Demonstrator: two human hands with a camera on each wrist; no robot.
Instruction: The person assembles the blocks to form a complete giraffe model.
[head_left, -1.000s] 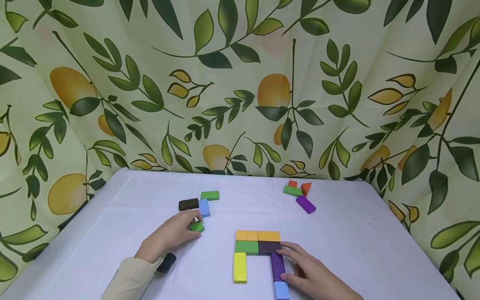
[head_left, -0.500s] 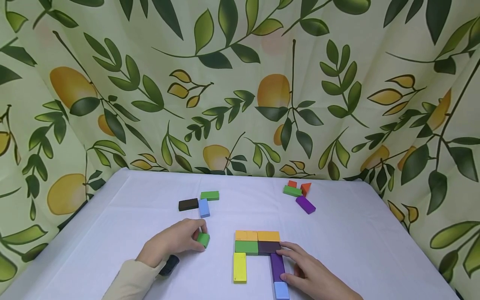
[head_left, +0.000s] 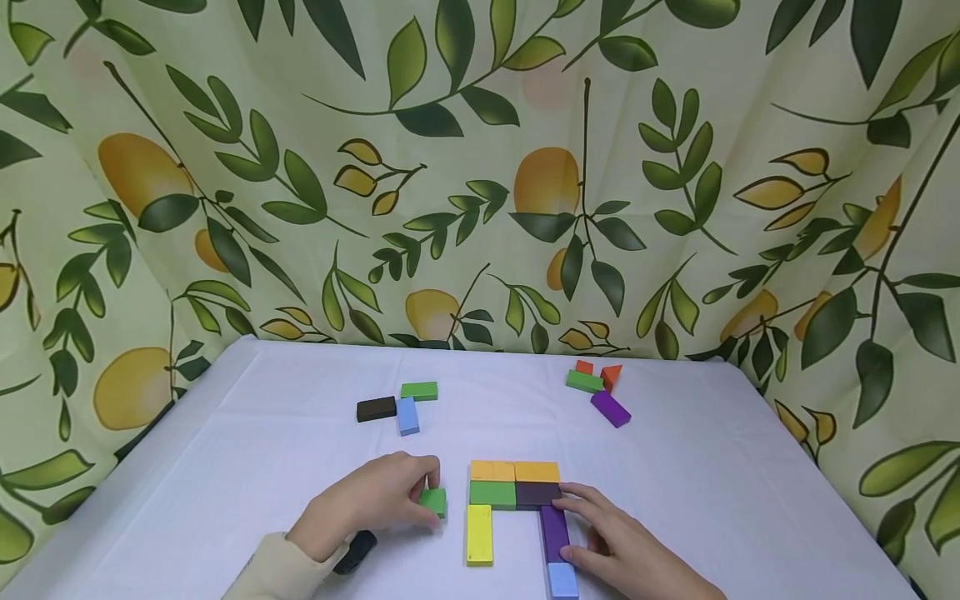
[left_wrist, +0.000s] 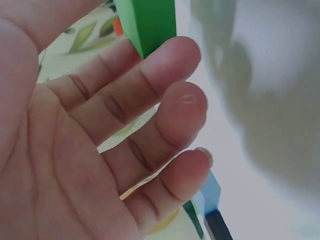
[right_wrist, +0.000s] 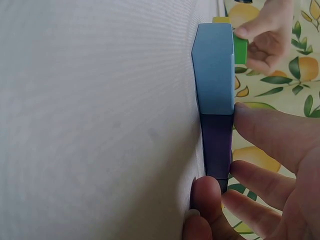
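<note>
Block (head_left: pixel 433 502), plain green, is pinched by the left hand (head_left: pixel 375 497); the right hand (head_left: pixel 626 542) loosely touches a purple block (head_left: pixel 552 535).

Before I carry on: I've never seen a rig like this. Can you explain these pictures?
No machine here, only a person working bare-handed. The wide picture comes from a camera on the head, looking forward and down; the two close ones come from one on each wrist. On a white cloth, coloured blocks form a pattern in front of the person. The left hand pinches a green block, apart from the pattern. The right hand touches a purple block within it. Farther back lie two loose groups of blocks.
</note>
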